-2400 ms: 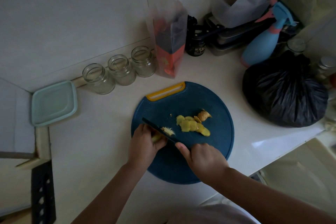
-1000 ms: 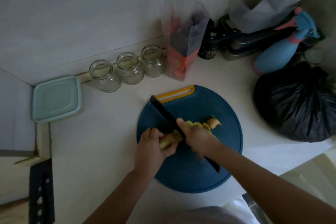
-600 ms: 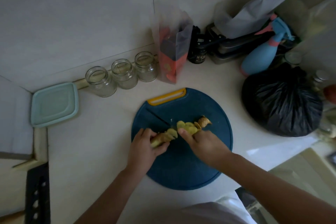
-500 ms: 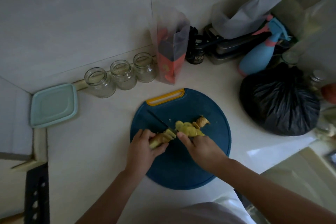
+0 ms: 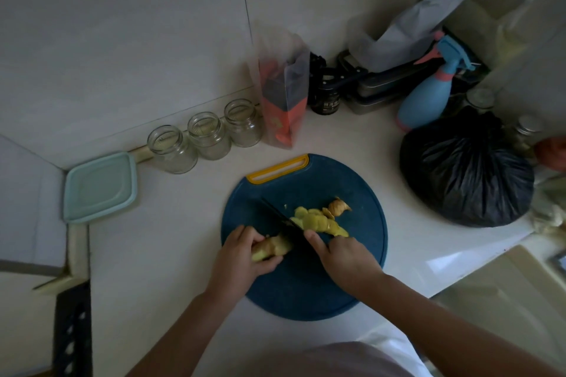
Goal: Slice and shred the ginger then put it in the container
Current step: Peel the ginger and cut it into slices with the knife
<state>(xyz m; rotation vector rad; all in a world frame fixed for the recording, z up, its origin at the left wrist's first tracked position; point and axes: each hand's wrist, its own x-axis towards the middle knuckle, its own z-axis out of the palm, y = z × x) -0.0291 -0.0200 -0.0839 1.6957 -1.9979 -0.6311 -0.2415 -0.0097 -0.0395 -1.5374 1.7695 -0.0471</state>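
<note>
Ginger root (image 5: 272, 249), one, tan, gripped by left hand (image 5: 242, 260); black-bladed knife (image 5: 284, 223), one, gripped by right hand (image 5: 346, 257); three clear glass jars (image 5: 208, 135).

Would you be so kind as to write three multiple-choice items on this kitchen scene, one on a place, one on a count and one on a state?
1. Where do the ginger slices lie?
A. On the blue cutting board
B. In a bowl
C. On the bare counter

2. How many glass jars stand along the wall?
A. Two
B. Three
C. Five

3. What is the left hand doing?
A. Resting flat on the counter
B. Gripping the ginger piece
C. Lifting a lid

Answers:
1 A: the slices sit in a pile on the board, beside the knife blade.
2 B: three jars stand in a row.
3 B: its fingers curl round the uncut piece while the right hand holds the knife.
</note>
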